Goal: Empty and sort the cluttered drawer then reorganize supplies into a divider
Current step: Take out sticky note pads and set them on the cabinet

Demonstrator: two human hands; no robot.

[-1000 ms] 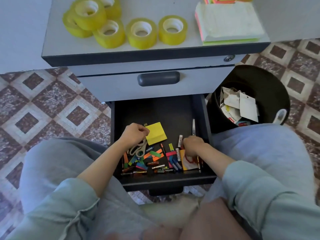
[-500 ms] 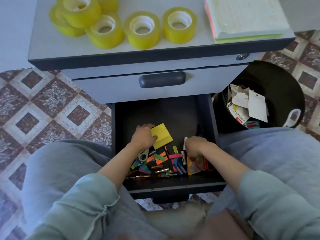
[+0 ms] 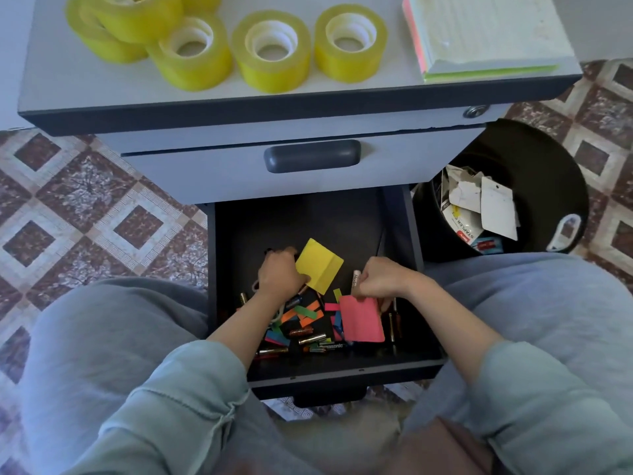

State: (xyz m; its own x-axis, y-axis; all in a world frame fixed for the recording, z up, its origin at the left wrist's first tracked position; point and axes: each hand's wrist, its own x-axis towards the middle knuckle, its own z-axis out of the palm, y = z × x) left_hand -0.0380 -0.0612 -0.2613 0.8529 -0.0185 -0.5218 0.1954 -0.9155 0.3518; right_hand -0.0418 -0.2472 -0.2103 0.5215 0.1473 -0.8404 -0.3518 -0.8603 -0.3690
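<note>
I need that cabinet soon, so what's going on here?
A seated person is clearing out the open bottom drawer. The left hand grips a yellow sticky pad and the right hand pinches a pink sticky pad. Batteries and coloured paper strips lie loose in the drawer. Yellow tape rolls and a stack of note pads sit on the cabinet top; a black bin beside it holds paper scraps.
</note>
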